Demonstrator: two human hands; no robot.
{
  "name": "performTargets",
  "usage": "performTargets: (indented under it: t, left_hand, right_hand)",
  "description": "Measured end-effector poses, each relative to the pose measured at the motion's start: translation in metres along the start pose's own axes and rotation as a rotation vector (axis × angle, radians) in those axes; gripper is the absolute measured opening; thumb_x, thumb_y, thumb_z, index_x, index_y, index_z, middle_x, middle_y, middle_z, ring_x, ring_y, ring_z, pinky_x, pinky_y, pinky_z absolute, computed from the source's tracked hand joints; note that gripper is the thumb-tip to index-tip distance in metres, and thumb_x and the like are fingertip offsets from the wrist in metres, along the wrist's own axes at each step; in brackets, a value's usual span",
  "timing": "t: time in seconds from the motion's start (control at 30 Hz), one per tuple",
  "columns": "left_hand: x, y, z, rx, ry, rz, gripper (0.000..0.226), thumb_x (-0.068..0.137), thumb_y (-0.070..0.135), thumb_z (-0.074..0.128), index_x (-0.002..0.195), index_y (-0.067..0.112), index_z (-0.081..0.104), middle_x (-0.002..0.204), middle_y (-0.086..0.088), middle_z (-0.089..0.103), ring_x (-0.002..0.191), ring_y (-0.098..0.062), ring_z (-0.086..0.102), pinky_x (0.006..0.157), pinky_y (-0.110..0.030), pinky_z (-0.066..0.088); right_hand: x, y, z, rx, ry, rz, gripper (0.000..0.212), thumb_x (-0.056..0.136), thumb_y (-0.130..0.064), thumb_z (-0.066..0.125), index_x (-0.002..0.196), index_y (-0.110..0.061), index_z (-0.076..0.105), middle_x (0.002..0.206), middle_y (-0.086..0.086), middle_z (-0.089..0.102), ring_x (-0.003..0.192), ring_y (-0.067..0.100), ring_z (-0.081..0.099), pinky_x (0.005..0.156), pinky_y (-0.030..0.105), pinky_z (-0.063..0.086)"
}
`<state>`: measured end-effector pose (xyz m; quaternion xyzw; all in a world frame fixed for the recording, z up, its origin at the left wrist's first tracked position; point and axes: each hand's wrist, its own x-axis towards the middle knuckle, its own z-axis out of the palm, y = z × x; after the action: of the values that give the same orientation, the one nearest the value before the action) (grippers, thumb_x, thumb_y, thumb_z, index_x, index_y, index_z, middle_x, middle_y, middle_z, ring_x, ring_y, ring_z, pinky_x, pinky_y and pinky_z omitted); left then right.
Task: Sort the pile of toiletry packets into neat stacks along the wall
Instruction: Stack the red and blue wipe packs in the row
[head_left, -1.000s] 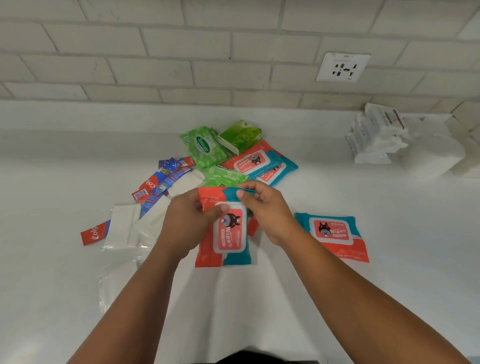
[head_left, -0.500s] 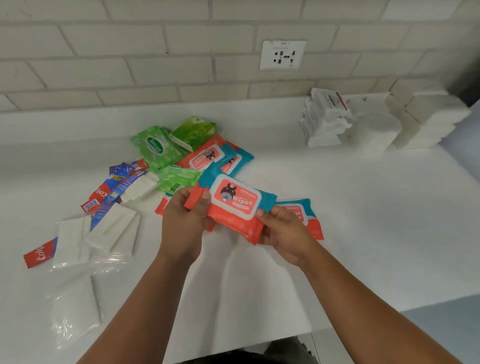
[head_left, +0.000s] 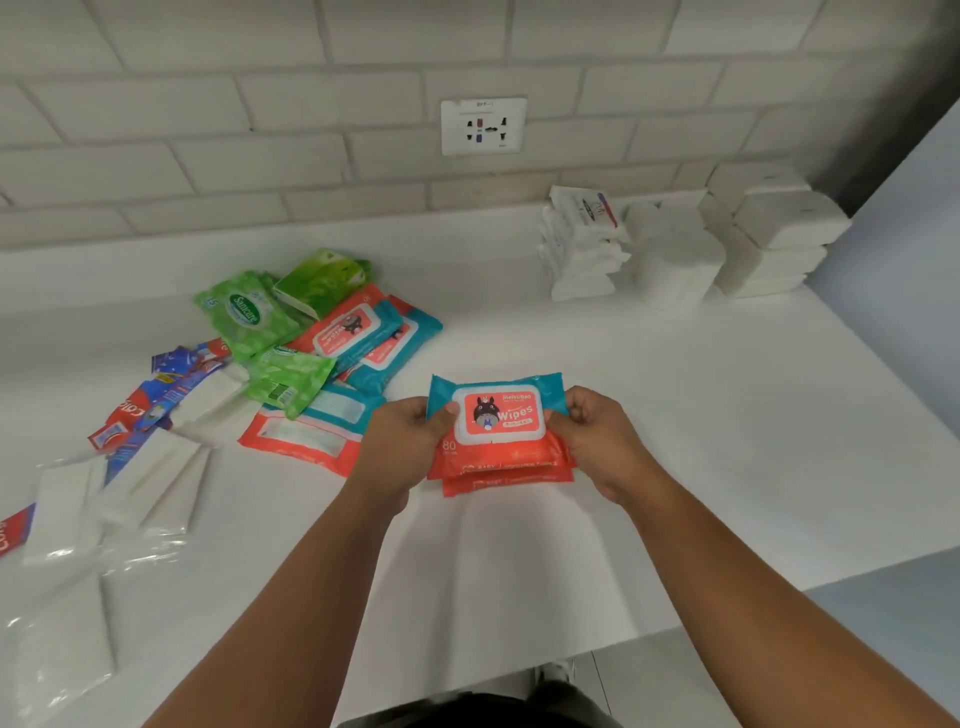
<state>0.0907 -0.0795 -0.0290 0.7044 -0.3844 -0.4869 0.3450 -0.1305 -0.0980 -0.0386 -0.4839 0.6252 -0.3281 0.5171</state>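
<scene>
Holding a pair of stacked wipes packs (head_left: 497, 422) over the table (head_left: 727, 441), front centre, long axis running left to right. Gripped at both short ends: left hand (head_left: 410, 441) on the left end, right hand (head_left: 597, 441) on the right, fingers (head_left: 579, 410) curled round the edges. Likely bound for the wall (head_left: 311, 104), up and to the right, beside the white stacks (head_left: 582, 249); right hand nearer. Off to the left: loose pile (head_left: 358, 325) of green, orange and white packets. No bins or trays seen.
</scene>
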Motion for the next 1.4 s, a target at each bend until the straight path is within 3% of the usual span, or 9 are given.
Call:
performTargets:
  t: [0.13, 0.3, 0.47, 0.63, 0.77, 0.9, 1.03, 1.2, 1.4]
  left_hand:
    - [0.01, -0.007, 0.018, 0.089, 0.037, -0.124, 0.049, 0.098, 0.044, 0.06, 0.139, 0.018, 0.058, 0.101, 0.005, 0.072, 0.075, -0.012, 0.072, 0.053, -0.021, 0.054]
    - [0.013, -0.019, 0.028, 0.157, 0.081, -0.147, 0.051, 0.097, 0.045, 0.06, 0.141, 0.018, 0.057, 0.098, 0.006, 0.068, 0.074, -0.011, 0.068, 0.056, -0.021, 0.052]
    - [0.016, -0.015, 0.028, 0.169, 0.105, -0.149, 0.052, 0.097, 0.047, 0.06, 0.142, 0.021, 0.056, 0.102, 0.007, 0.067, 0.072, -0.009, 0.068, 0.053, -0.019, 0.051]
    - [0.019, -0.012, 0.027, 0.243, 0.088, -0.17, 0.058, 0.097, 0.05, 0.057, 0.147, 0.021, 0.05, 0.122, 0.001, 0.068, 0.093, -0.017, 0.072, 0.08, -0.029, 0.06]
    - [0.019, -0.011, 0.023, 0.298, 0.066, -0.146, 0.059, 0.097, 0.054, 0.055, 0.147, 0.024, 0.049, 0.126, 0.003, 0.067, 0.097, -0.017, 0.071, 0.08, -0.03, 0.06]
    - [0.017, -0.015, 0.014, 0.336, 0.117, -0.062, 0.046, 0.097, 0.056, 0.053, 0.134, 0.028, 0.058, 0.124, 0.007, 0.067, 0.1, -0.015, 0.065, 0.064, -0.021, 0.052]
    - [0.013, -0.025, -0.014, 0.414, 0.24, 0.072, 0.03, 0.098, 0.047, 0.058, 0.12, 0.028, 0.065, 0.116, 0.009, 0.069, 0.099, -0.009, 0.058, 0.071, -0.02, 0.046]
    - [0.012, -0.041, -0.065, 0.477, 0.39, 0.159, 0.022, 0.096, 0.024, 0.065, 0.117, 0.025, 0.069, 0.12, 0.002, 0.067, 0.105, -0.013, 0.06, 0.087, -0.029, 0.054]
    - [0.02, -0.069, -0.117, 0.586, 0.516, 0.17, 0.034, 0.089, 0.008, 0.067, 0.122, 0.017, 0.069, 0.135, -0.01, 0.059, 0.126, -0.031, 0.051, 0.102, -0.043, 0.052]
  right_hand:
    - [0.013, 0.006, -0.005, -0.178, 0.014, 0.016, 0.018, 0.093, -0.026, 0.066, 0.091, -0.008, 0.065, 0.083, 0.004, 0.075, 0.076, 0.021, 0.075, 0.075, 0.046, 0.061]
    - [0.025, 0.017, -0.002, -0.37, 0.032, 0.022, 0.023, 0.095, -0.024, 0.062, 0.091, -0.001, 0.064, 0.088, 0.011, 0.072, 0.085, 0.027, 0.07, 0.076, 0.043, 0.057]
    - [0.031, 0.022, 0.0, -0.257, 0.008, 0.092, 0.036, 0.093, -0.05, 0.059, 0.091, -0.013, 0.064, 0.089, 0.001, 0.073, 0.08, 0.018, 0.072, 0.074, 0.036, 0.06]
    - [0.033, 0.023, 0.005, -0.376, -0.035, 0.084, 0.036, 0.086, -0.053, 0.069, 0.105, -0.025, 0.055, 0.093, -0.008, 0.064, 0.073, 0.012, 0.066, 0.058, 0.019, 0.048]
    - [0.037, 0.022, 0.005, -0.364, -0.011, 0.095, 0.042, 0.083, -0.052, 0.073, 0.109, -0.029, 0.048, 0.095, -0.009, 0.061, 0.071, 0.01, 0.063, 0.056, 0.018, 0.047]
    - [0.036, 0.013, 0.013, -0.444, 0.063, 0.031, 0.061, 0.085, -0.049, 0.069, 0.133, -0.028, 0.04, 0.114, -0.005, 0.055, 0.096, 0.018, 0.066, 0.074, 0.032, 0.059]
    - [0.027, -0.008, 0.035, -0.69, 0.234, -0.26, 0.063, 0.081, -0.047, 0.067, 0.136, -0.023, 0.046, 0.133, 0.003, 0.05, 0.125, 0.023, 0.044, 0.098, 0.044, 0.048]
    - [0.014, -0.037, 0.09, -0.822, 0.049, -0.526, 0.053, 0.083, -0.053, 0.066, 0.127, -0.025, 0.057, 0.138, 0.0, 0.05, 0.13, 0.019, 0.041, 0.105, 0.038, 0.043]
    - [0.008, -0.049, 0.17, -0.963, -0.253, -0.56, 0.069, 0.083, -0.053, 0.069, 0.14, -0.023, 0.044, 0.148, 0.002, 0.04, 0.137, 0.022, 0.035, 0.107, 0.039, 0.042]
